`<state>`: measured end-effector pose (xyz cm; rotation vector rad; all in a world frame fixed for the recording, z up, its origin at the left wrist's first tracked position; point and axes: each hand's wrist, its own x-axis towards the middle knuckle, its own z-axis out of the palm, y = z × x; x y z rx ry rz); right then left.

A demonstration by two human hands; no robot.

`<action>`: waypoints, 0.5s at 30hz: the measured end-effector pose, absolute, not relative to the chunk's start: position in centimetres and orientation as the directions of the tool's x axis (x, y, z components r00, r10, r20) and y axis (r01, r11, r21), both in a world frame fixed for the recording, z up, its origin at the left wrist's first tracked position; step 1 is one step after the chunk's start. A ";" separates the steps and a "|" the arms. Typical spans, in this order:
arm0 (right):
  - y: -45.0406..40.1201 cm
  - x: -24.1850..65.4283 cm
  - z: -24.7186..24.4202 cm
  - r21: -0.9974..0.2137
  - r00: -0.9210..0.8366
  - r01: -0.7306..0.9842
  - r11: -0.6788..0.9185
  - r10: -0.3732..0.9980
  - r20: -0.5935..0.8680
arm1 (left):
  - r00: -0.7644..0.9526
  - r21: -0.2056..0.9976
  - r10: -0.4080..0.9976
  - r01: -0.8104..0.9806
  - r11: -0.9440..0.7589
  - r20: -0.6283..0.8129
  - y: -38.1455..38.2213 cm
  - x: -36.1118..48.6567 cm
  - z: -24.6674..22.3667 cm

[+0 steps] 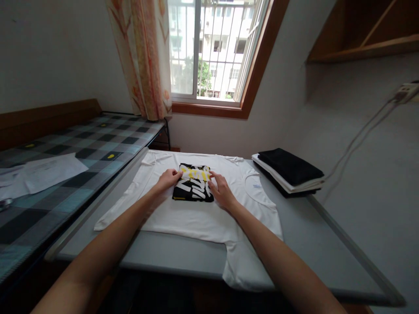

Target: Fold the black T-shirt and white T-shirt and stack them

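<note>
A white T-shirt lies spread on the grey table, its neck opening toward the right and one sleeve hanging over the front edge. The black printed panel, with white and yellow marks, is at the shirt's middle. At the panel's left edge is my left hand, its fingers pressed together on the fabric there. My right hand rests at the right edge of the panel, fingers apart, thumb and index fingertip touching the print. Nothing is lifted by either hand.
Folded black and white garments are stacked at the table's back right. A checkered bed with papers runs along the left. Behind the grey table are a window and curtain. Cables hang on the right wall.
</note>
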<state>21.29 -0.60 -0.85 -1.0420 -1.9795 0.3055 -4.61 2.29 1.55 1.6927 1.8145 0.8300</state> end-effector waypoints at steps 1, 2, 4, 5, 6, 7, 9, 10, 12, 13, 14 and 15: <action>-0.6 21.3 -0.8 -0.548 -0.285 0.553 0.627 0.761 0.583 | -0.075 0.774 0.996 0.634 0.012 0.046 2.5 -4.6 1.3; -0.6 21.3 -0.8 -0.545 -0.283 0.553 0.630 0.757 0.588 | -0.073 0.808 0.996 0.590 0.001 0.051 2.6 -4.6 1.2; -0.5 21.3 -0.8 -0.542 -0.274 0.558 0.628 0.756 0.594 | -0.072 0.871 0.996 0.491 -0.002 0.043 2.7 -4.5 1.0; -0.5 21.3 -0.7 -0.541 -0.268 0.563 0.624 0.758 0.595 | -0.060 0.894 0.998 0.448 -0.006 0.036 2.6 -4.4 1.1; -0.5 21.3 -0.7 -0.541 -0.262 0.568 0.620 0.759 0.595 | -0.036 0.907 0.999 0.420 -0.018 0.037 2.5 -4.3 1.2; -0.5 21.3 -0.7 -0.540 -0.259 0.571 0.619 0.760 0.596 | 0.001 0.911 0.999 0.411 -0.039 0.043 2.3 -4.2 1.5; -0.4 21.3 -0.8 -0.537 -0.260 0.572 0.620 0.758 0.598 | 0.074 0.893 0.995 0.441 -0.092 0.066 2.0 -4.1 2.1; -0.4 21.3 -0.8 -0.534 -0.262 0.573 0.622 0.756 0.600 | 0.103 0.877 0.992 0.467 -0.112 0.072 2.0 -4.0 2.6; -0.3 21.3 -0.8 -0.523 -0.267 0.581 0.624 0.752 0.602 | 0.149 0.835 0.986 0.531 -0.145 0.077 2.2 -3.7 3.8; -0.3 21.3 -0.8 -0.515 -0.269 0.589 0.622 0.753 0.601 | 0.167 0.801 0.982 0.574 -0.167 0.085 2.5 -3.5 4.7; -0.3 21.4 -0.8 -0.507 -0.274 0.600 0.619 0.754 0.597 | 0.184 0.753 0.978 0.628 -0.198 0.104 2.8 -3.2 5.8; -0.2 21.4 -0.7 -0.495 -0.278 0.612 0.617 0.754 0.595 | 0.199 0.684 0.971 0.691 -0.236 0.134 3.1 -2.8 7.1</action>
